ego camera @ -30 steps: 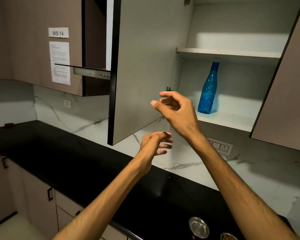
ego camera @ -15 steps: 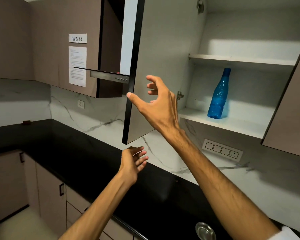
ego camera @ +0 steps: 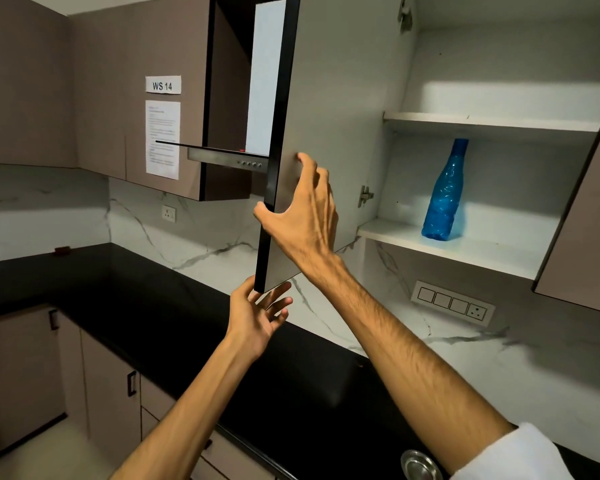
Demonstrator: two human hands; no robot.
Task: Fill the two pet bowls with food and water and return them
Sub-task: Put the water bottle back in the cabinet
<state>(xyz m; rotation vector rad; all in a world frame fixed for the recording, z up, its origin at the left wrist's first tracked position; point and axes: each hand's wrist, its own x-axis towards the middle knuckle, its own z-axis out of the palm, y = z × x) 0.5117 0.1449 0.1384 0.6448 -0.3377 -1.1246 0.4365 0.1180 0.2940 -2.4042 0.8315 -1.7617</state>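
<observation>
**Wall cupboard open, both hands on its door**

- Cupboard door [ego camera: 333, 109]: swung out edge-on toward the camera, grey inner face showing, black front edge.
- Right hand [ego camera: 305, 220]: on the door's free edge, thumb hooked round the black edge, fingers laid against the inner face and only slightly bent; it grips the door.
- Left hand [ego camera: 257, 320]: raised under the door's lower corner, fingers spread and nearly straight, fingertips touching the corner's underside; it clasps nothing.
- Blue bottle [ego camera: 444, 192]: upright on the lower shelf [ego camera: 465, 249] inside the cupboard, toward the shelf's left half, well apart from both hands.
- Upper shelf [ego camera: 492, 121]: white board above the bottle.
- Steel bowl [ego camera: 419, 466]: only one in view, on the black counter [ego camera: 146, 299] at the picture's bottom edge, partly cut off beside the right forearm; contents cannot be made out.
- Switch panel [ego camera: 452, 303]: on the marble wall below the cupboard.
- Chimney hood [ego camera: 222, 155]: left of the door.
- Papers [ego camera: 163, 133]: a printed sheet and a label reading WS 14, on the neighbouring cupboard front.
</observation>
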